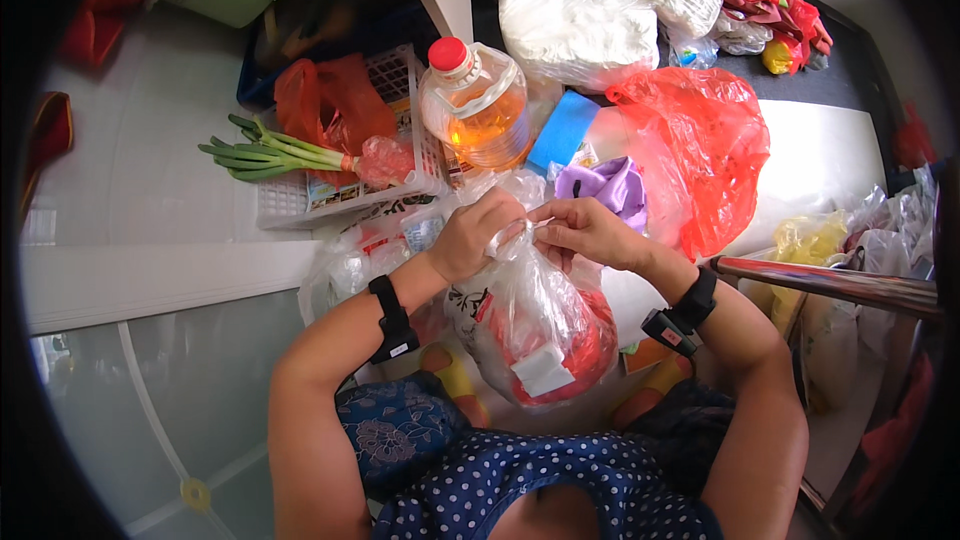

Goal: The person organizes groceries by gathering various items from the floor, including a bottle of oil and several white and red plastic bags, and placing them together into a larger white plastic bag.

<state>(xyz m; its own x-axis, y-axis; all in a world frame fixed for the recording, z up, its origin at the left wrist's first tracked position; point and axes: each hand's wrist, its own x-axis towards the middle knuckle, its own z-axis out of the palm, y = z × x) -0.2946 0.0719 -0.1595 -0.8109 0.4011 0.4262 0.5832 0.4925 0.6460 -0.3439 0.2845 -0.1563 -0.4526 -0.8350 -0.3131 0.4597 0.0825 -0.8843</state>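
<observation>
A clear plastic bag (540,300) hangs in front of me, its neck gathered and twisted. Something red, apparently another bag, shows through its wall, along with a white label. My left hand (480,232) grips the gathered neck from the left. On the other side, my right hand (589,231) pinches the same neck between thumb and fingers. What the red wrapping holds is hidden. Just beyond my right hand lies a crumpled purple cloth (606,186). More clear plastic bags (345,270) sit to the left of the held one.
A large oil bottle (476,109) with a red cap stands beyond my hands. Left of it, a white plastic basket (289,202) holds green onions (300,157) and a red bag. A red plastic bag (705,157) spreads at right, near a metal rail (825,281). White packages (577,26) lie behind.
</observation>
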